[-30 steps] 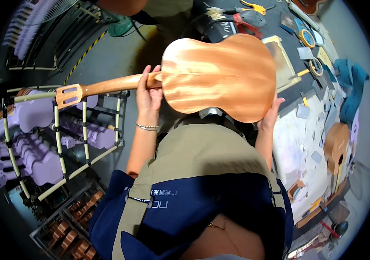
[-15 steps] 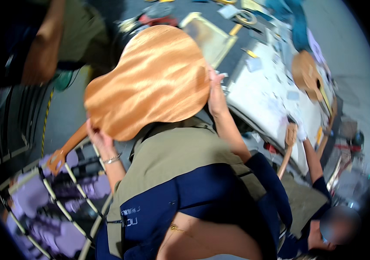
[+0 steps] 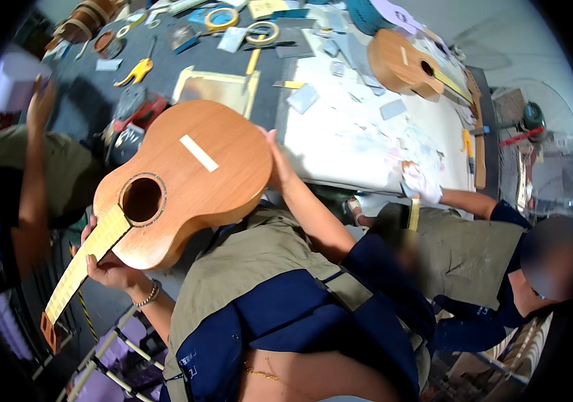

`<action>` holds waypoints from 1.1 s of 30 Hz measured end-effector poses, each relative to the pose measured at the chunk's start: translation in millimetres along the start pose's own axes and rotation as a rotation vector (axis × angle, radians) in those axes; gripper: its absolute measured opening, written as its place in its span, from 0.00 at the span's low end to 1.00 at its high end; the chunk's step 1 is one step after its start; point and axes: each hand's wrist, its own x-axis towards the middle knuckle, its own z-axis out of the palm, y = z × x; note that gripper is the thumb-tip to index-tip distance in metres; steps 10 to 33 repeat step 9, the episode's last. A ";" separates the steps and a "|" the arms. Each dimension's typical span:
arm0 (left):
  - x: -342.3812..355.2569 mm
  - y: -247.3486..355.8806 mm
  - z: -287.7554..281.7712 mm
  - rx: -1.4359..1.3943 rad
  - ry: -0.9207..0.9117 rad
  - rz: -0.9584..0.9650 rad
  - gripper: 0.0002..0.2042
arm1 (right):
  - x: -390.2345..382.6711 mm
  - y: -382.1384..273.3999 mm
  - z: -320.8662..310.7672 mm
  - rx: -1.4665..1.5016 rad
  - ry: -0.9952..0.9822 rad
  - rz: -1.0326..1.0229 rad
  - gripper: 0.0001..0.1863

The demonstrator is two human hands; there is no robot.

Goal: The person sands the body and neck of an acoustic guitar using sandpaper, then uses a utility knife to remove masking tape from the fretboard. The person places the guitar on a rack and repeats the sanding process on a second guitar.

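Observation:
A small unfinished wooden guitar [image 3: 212, 137], ukulele-like in size, is held up before me with its front face showing. It has a round soundhole and a pale strip across the lower body. Its neck, covered with light tape, points toward the lower left and ends in a slotted headstock [image 3: 50, 332]. My left hand [image 3: 113, 269] is closed round the neck close to the body. On the right, my right hand [image 3: 278, 164] grips the rim of the body's wide end, its fingers partly hidden behind the wood.
The workbench [image 3: 360, 144] carries another guitar body [image 3: 404, 63], tape rolls [image 3: 263, 32], a red power sander [image 3: 137, 110] and a yellow-handled tool [image 3: 135, 70]. A co-worker's gloved hand [image 3: 422, 181] is at right; another person's hand [image 3: 40, 104] is at left. Purple bodies fill a rack [image 3: 108, 355].
The guitar has been turned from its plain back to its front and moved slightly lower left. My view has shifted, bringing more of the bench in. My left hand now wraps the neck.

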 end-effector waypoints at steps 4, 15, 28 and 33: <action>-1.2 -13.1 18.0 0.032 0.217 -0.145 0.17 | 10.1 -1.7 -33.6 -0.374 0.091 -0.043 0.35; -0.4 -35.2 3.3 0.074 0.356 -0.218 0.17 | 14.6 -25.1 -84.8 -0.926 0.327 -0.177 0.16; -0.4 -35.2 3.3 0.074 0.356 -0.218 0.17 | 14.6 -25.1 -84.8 -0.926 0.327 -0.177 0.16; -0.4 -35.2 3.3 0.074 0.356 -0.218 0.17 | 14.6 -25.1 -84.8 -0.926 0.327 -0.177 0.16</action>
